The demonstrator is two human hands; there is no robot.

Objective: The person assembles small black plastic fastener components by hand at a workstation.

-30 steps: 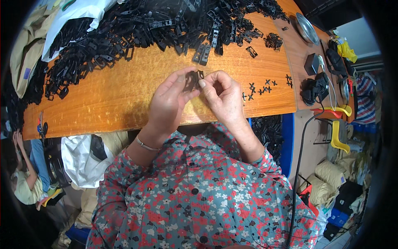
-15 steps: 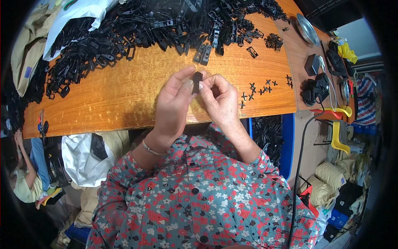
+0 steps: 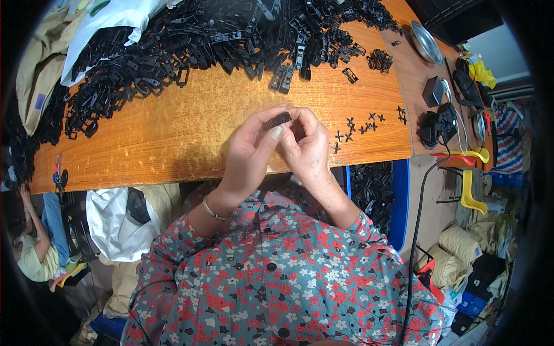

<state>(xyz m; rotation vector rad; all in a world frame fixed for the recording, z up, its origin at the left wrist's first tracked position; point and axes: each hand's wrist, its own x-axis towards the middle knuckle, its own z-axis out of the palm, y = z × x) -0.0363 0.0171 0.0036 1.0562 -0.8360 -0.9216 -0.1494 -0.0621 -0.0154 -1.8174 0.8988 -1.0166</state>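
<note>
A small black plastic part (image 3: pixel 279 120) with a ridged side is held in front of me, just above the table. My left hand (image 3: pixel 251 151) is closed on it, the thumb pressing its near side. My right hand (image 3: pixel 307 144) is closed at the part's right end, thumb and forefinger pinched against it; the fingers hide that end. To the right of my right hand, several small black cross-shaped pieces (image 3: pixel 350 122) lie scattered on the wooden table (image 3: pixel 190 124). Beyond my hands, a large heap of black plastic clip-like parts (image 3: pixel 231 34) covers the far side.
A blue bin (image 3: pixel 399 202) of black parts stands below the table's edge at right. Scissors (image 3: pixel 60 176) lie at the left edge. A metal bowl (image 3: pixel 427 43) and a black box (image 3: pixel 434 92) with cables sit at far right. Another person (image 3: pixel 37 248) is at far left.
The black part has turned from upright to nearly sideways between my fingers. My hands have drawn slightly nearer and closer together.
</note>
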